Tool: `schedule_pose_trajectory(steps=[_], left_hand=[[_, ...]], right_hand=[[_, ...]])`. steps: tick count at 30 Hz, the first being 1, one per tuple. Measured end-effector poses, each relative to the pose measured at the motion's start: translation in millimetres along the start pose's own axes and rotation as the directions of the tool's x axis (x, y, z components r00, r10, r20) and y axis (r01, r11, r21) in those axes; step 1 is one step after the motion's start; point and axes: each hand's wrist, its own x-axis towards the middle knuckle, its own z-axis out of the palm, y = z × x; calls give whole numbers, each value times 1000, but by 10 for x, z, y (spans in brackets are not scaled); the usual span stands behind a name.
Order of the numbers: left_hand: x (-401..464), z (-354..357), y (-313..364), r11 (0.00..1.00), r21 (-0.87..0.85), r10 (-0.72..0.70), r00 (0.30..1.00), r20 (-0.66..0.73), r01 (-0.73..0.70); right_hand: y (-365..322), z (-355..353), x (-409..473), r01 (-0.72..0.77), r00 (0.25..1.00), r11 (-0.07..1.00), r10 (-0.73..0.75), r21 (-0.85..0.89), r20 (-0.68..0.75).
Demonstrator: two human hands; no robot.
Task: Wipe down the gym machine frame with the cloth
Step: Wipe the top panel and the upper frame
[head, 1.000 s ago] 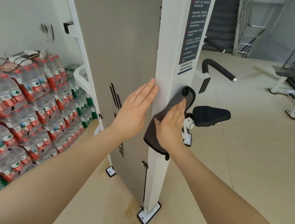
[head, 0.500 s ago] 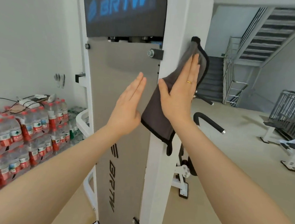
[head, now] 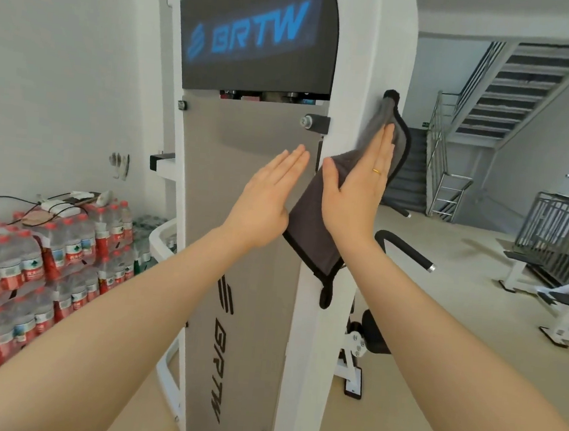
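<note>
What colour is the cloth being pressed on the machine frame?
Dark grey with a black edge trim, seen in the head view: cloth.

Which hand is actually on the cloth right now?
The right hand, the one wearing a gold ring, presses the grey cloth flat against the white frame upright. The left hand is bare, open over the grey panel.

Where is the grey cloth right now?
The grey cloth lies against the machine's white upright post, pressed flat under the right hand, just right of the left hand.

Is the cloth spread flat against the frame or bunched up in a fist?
Spread flat. The right hand presses the cloth against the white frame post with straight fingers; its lower corner hangs free.
</note>
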Motion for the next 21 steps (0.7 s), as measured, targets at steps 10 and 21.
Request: schedule_pose_trajectory(steps=[10, 21], left_hand=[[468, -217, -243, 974, 33, 224, 957, -185, -222], [884, -455, -881, 902, 28, 433, 899, -69, -432]], right_hand=[[-254, 51, 382, -45, 991, 999, 45, -3, -127], [-607, 238, 662, -303, 885, 901, 145, -311, -442]])
